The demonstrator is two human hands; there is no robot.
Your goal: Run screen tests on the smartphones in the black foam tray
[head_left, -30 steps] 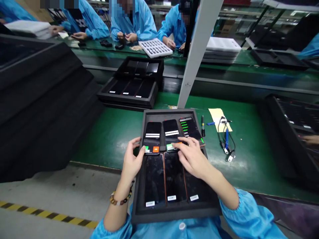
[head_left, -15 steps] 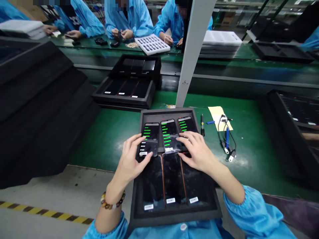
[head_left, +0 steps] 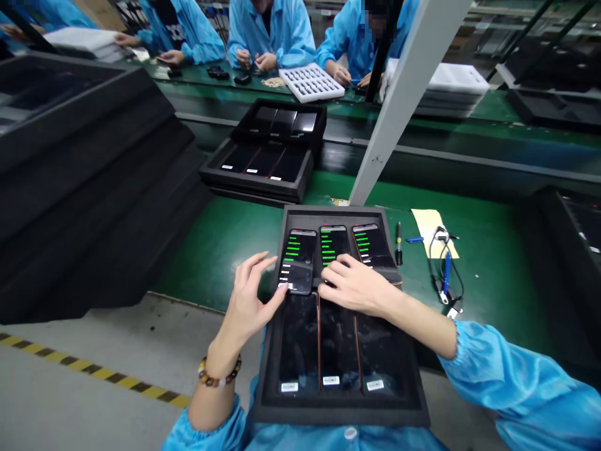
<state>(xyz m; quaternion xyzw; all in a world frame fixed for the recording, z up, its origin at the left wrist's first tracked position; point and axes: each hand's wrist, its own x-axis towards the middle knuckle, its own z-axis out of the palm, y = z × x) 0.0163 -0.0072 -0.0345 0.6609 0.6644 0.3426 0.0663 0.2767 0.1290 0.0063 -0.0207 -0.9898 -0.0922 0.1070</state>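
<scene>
A black foam tray point(head_left: 342, 414) holds two rows of smartphones. In the far row, the left smartphone point(head_left: 300, 269), the middle smartphone point(head_left: 333, 241) and the right smartphone point(head_left: 374, 244) show lines of green text. My left hand point(head_left: 251, 297) is open beside the left one, its thumb at that phone's lower left corner. Bent fingers of my right hand point(head_left: 352, 285) close over the lower end of the middle smartphone and hide it. Nearer me lie dark-screened phones point(head_left: 338, 341) with white labels, partly under my right hand.
Black trays of phones point(head_left: 258, 181) stand behind on the green bench point(head_left: 235, 232). A tall black stack point(head_left: 103, 207) is at left. Right of my tray lie a marker point(head_left: 399, 244), yellow paper point(head_left: 422, 219) and cables point(head_left: 462, 275). A grey post point(head_left: 399, 119) rises behind; co-workers sit across.
The view has shifted, moving the scene rightward. My right hand has slid left over the middle smartphone, uncovering more of the right one. My left fingers have come off the left smartphone's edge.
</scene>
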